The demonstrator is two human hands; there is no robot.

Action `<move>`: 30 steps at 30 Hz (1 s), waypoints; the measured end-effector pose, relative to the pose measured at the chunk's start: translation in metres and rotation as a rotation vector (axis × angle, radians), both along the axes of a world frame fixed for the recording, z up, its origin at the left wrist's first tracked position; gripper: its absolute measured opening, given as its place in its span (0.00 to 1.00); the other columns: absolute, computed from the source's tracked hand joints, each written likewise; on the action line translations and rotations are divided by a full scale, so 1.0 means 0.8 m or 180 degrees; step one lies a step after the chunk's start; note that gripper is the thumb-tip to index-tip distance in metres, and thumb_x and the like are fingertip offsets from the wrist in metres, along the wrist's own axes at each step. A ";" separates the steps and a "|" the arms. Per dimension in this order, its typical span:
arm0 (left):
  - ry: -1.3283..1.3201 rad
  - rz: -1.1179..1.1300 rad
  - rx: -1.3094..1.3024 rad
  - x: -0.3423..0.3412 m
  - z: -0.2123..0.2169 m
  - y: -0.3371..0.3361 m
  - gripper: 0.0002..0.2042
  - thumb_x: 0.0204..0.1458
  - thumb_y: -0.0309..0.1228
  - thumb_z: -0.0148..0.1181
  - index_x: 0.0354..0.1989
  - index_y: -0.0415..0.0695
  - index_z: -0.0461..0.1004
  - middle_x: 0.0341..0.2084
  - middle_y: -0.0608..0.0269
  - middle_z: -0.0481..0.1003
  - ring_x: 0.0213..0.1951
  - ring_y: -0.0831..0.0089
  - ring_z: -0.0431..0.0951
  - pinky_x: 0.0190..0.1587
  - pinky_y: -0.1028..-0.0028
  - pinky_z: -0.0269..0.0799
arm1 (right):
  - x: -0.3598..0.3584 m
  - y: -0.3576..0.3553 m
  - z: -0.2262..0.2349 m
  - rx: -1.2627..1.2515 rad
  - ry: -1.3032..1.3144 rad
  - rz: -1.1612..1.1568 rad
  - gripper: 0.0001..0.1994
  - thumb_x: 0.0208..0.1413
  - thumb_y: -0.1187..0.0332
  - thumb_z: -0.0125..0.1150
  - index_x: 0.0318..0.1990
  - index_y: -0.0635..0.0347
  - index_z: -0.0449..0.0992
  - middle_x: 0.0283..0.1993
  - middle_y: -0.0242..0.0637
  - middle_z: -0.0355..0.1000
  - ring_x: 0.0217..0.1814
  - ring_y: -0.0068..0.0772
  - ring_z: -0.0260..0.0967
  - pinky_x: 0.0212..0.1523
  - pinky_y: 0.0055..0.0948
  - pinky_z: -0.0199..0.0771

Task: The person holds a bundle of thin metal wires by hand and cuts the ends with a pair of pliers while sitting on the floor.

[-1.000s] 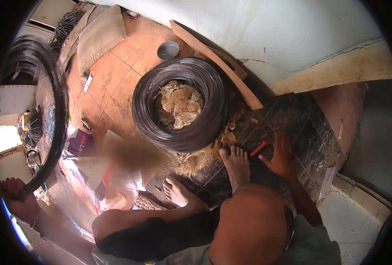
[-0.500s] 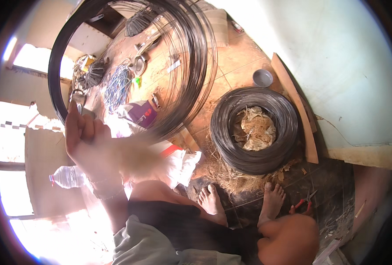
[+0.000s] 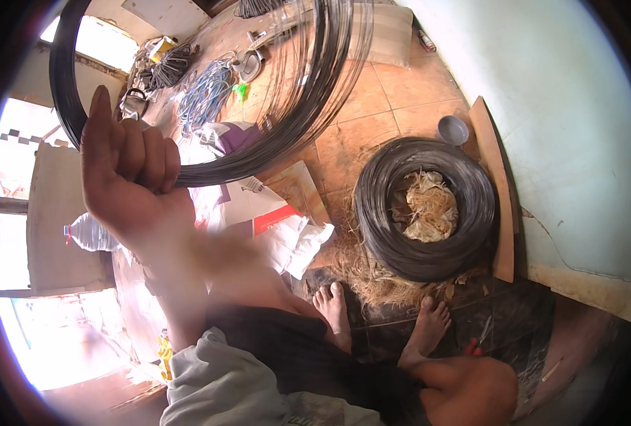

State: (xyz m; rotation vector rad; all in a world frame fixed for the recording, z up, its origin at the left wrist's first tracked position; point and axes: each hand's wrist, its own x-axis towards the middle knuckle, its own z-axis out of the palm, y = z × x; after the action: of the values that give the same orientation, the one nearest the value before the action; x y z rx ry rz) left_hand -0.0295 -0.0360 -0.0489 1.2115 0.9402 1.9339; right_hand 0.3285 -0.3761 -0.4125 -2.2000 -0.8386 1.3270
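Observation:
My left hand [image 3: 131,170] is raised at the left, its fingers curled round a loose coil of dark wire [image 3: 258,163]. The thumb points up beside the coil's inner edge. The coil hangs upright in the air, with strands fanned out on its right side, and its top runs out of the picture. On the floor in front of my feet lies a thick coil of dark wire [image 3: 379,220], with crumpled sacking and fibres [image 3: 429,209] in its middle. My right hand does not show.
Red-handled pliers [image 3: 476,348] lie by my right foot. A grey bowl [image 3: 453,130] and a wooden board [image 3: 503,213] stand near the pale panel at right. White sacks [image 3: 301,245], a plastic bottle [image 3: 91,233] and a blue-white rope bundle [image 3: 205,96] lie at left.
My left hand and the held wire coil have shifted slightly up and left in view. The floor things have shifted right as the view turned. The hold is unchanged.

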 end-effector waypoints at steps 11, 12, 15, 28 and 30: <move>-0.0215 -0.0473 0.0007 0.005 -0.010 0.005 0.10 0.61 0.33 0.54 0.31 0.42 0.76 0.13 0.77 0.45 0.13 0.83 0.41 0.15 0.77 0.38 | 0.001 0.129 0.106 0.0685 0.1880 0.1415 0.20 0.58 0.79 0.52 0.59 0.64 0.67 0.51 0.33 0.70 0.54 0.23 0.68 0.61 0.26 0.65; -0.0211 -0.0445 0.0021 0.007 -0.005 0.002 0.10 0.61 0.33 0.54 0.31 0.42 0.76 0.13 0.77 0.45 0.13 0.83 0.41 0.15 0.77 0.38 | -0.011 0.135 0.105 0.0689 0.1883 0.1447 0.20 0.58 0.79 0.52 0.59 0.64 0.67 0.51 0.33 0.70 0.54 0.23 0.68 0.61 0.26 0.65; -0.0112 -0.0156 0.0008 0.016 0.000 -0.003 0.09 0.62 0.31 0.53 0.36 0.41 0.78 0.14 0.77 0.45 0.13 0.83 0.42 0.16 0.77 0.38 | -0.041 0.154 0.096 0.0919 0.1831 0.1732 0.20 0.57 0.78 0.54 0.59 0.63 0.66 0.50 0.32 0.68 0.53 0.22 0.66 0.59 0.24 0.65; 0.0140 0.0248 -0.0033 0.034 0.000 0.001 0.16 0.65 0.31 0.48 0.57 0.38 0.69 0.13 0.76 0.48 0.12 0.84 0.44 0.15 0.79 0.41 | -0.115 0.202 0.108 0.1815 0.1506 0.1824 0.23 0.55 0.74 0.58 0.59 0.63 0.64 0.50 0.38 0.65 0.55 0.31 0.64 0.61 0.31 0.61; 0.0135 0.0405 -0.0117 0.038 0.005 0.000 0.16 0.65 0.31 0.48 0.57 0.37 0.69 0.13 0.76 0.48 0.12 0.84 0.43 0.15 0.79 0.41 | -0.118 0.205 0.105 0.1823 0.1529 0.1793 0.23 0.55 0.74 0.58 0.59 0.63 0.64 0.50 0.38 0.65 0.55 0.32 0.64 0.61 0.31 0.61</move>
State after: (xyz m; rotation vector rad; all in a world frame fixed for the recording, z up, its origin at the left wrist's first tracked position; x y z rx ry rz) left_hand 0.0012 -0.0363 -0.0448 1.2017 1.0940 1.9869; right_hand 0.2340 -0.2118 -0.3282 -1.1785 -1.4682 1.5183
